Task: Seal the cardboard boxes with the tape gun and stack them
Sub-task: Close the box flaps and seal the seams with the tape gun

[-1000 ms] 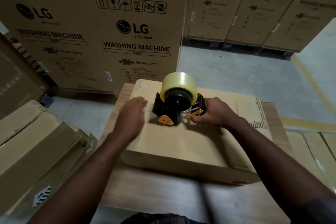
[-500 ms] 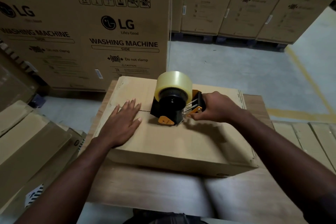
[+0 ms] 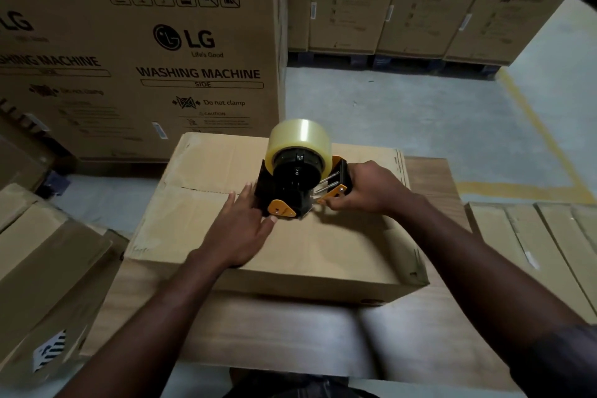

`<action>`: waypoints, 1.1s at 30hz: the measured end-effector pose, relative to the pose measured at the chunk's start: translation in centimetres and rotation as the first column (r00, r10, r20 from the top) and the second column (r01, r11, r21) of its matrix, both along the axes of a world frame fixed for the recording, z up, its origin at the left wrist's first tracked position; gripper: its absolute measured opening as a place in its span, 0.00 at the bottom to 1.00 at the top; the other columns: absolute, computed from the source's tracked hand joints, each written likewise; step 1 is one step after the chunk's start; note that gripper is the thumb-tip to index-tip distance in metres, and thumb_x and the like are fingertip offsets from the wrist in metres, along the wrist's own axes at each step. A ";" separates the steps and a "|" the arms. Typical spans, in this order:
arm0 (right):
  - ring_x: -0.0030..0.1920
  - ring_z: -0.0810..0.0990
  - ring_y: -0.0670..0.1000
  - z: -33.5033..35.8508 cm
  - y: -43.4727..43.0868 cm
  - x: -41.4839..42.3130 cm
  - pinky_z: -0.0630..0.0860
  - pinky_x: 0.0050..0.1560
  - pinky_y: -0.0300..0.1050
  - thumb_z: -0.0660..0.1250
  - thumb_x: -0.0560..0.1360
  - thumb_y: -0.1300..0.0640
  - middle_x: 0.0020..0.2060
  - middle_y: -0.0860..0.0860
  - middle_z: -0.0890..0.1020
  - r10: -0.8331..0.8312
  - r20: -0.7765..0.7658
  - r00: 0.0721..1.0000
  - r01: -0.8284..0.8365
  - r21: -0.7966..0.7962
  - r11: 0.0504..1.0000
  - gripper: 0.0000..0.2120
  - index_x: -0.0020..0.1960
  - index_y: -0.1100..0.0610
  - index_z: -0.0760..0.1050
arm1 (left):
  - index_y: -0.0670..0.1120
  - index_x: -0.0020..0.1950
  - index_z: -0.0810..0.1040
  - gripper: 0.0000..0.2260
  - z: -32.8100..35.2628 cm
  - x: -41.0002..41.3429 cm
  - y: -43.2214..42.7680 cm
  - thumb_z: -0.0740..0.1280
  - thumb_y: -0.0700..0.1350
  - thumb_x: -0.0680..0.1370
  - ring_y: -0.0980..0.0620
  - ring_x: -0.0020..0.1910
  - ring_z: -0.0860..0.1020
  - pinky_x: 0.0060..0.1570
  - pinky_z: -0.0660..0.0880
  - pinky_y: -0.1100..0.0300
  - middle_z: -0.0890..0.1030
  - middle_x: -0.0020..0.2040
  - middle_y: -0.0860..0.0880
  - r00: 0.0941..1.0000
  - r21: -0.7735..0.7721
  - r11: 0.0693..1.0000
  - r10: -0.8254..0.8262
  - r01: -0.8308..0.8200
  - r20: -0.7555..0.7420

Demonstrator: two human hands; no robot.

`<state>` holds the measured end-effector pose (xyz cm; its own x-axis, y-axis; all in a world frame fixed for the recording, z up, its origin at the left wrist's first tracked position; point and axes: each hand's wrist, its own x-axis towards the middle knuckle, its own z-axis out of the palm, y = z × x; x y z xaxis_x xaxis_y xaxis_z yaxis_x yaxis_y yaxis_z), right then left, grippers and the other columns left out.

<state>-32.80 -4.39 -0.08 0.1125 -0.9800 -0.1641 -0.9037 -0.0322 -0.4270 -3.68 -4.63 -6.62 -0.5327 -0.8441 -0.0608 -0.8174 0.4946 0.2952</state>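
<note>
The tape gun [image 3: 298, 181] stands on the cardboard box [image 3: 323, 252] over its centre seam [image 3: 200, 191], the right hand [image 3: 371, 187] with its grip curled round the handle to pull tape along — the left hand [image 3: 239, 229] lies spread flat against the gun's front, likely pinning the top down; the box sits on a wooden surface [image 3: 290, 333]

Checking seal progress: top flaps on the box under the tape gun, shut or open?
Shut. The box flaps lie flat and meet along a seam visible left of the tape gun. Taped or not: cannot tell.
</note>
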 end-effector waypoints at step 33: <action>0.41 0.83 0.39 0.3 7.5 -17.5 0.79 0.42 0.40 0.80 0.69 0.44 0.38 0.40 0.85 -0.042 0.149 0.988 0.047 -0.036 0.998 0.16 0.51 0.48 0.81 | 0.55 0.83 0.46 0.28 -0.5 -9.6 2.9 0.47 0.60 0.84 0.57 0.81 0.43 0.80 0.44 0.51 0.44 0.82 0.58 0.997 0.012 0.997 -0.073 0.073 0.021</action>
